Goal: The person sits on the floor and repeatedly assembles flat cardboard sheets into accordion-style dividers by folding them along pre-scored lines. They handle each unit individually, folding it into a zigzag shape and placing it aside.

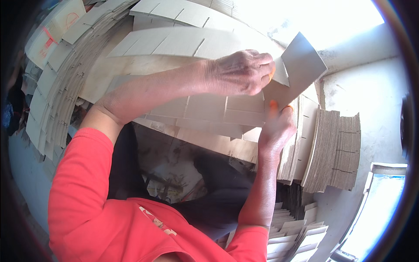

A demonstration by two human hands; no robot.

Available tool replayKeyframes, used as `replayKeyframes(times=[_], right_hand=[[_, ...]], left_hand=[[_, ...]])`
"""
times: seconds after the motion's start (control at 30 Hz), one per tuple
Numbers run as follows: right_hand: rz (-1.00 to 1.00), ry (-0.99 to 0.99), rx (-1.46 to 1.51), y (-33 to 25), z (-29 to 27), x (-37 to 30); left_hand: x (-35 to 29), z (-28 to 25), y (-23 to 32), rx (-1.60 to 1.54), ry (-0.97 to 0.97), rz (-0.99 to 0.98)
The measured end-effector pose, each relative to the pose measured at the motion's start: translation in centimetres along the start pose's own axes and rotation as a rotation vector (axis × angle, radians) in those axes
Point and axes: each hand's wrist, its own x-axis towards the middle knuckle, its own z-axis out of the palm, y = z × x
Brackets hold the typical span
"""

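A tilted grey cardboard strip (305,63) stands up at the right end of the worktable, between my two hands. My left hand (246,72) is closed, knuckles up, with its orange-covered fingertips at the strip's left edge; part of its grip is hidden. Lower down, my right hand (278,127) pinches the strip's bottom edge, also with orange coverings on the fingertips. Beneath my left forearm lie slotted cardboard strips (205,107). Another slotted strip (174,42) lies flat beyond that forearm.
A long stack of slotted cardboard (61,87) curves along the left. Upright bundles of cardboard (334,148) stand at the right against a pale wall (366,91). More pieces (288,240) are piled at lower right. The wooden tabletop (209,143) ends above my legs.
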Motion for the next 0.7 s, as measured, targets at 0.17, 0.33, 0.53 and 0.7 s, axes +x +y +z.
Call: replayKeyframes(times=[0.17, 0.33, 0.53, 0.7], right_hand=[[-0.007, -0.295, -0.205, -3.0, -1.9, 1.2], [-0.429, -0.360, -0.176, -1.9, 1.5, 4.5], [0.192, -0.901, -0.230, -1.3, 7.8, 6.4], [0.131, -0.395, 0.099, 4.5, 4.3, 3.6]], left_hand=[[0.6, -4.6, 2.1, -0.171, -0.188, -0.161], [-0.8, -5.4, -1.2, -0.266, -0.637, -0.537], [-4.9, -6.9, 0.0, -0.313, -0.613, -0.673], [-8.1, -10.2, 3.0, -0.362, -0.573, -0.701]])
